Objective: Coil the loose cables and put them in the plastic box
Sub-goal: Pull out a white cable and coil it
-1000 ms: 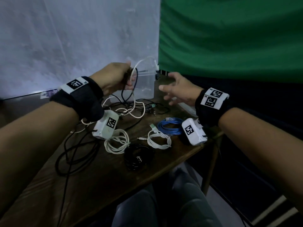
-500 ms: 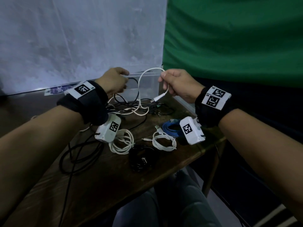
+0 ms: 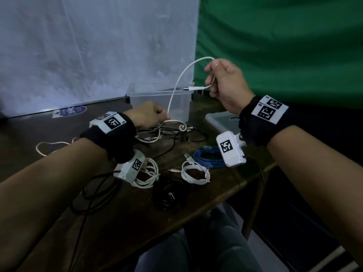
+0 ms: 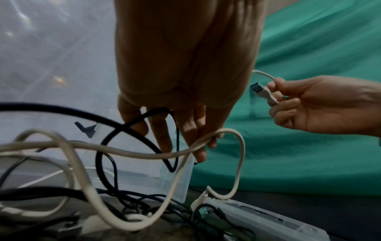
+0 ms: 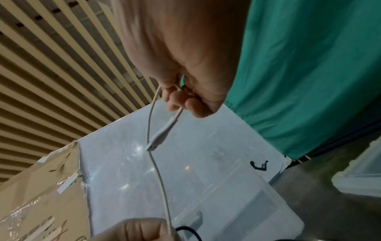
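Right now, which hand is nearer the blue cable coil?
Right. The right hand is raised above the table, its wrist over the blue cable coil; the left hand is down by the plastic box.

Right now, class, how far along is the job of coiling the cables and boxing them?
Done: two white coils, a blue coil and a black coil lie wound on the table. In hand: the right hand pinches a white cable near its plug, the left hand holds it lower. Left: the black tangle stays loose, and no coil shows in the plastic box.
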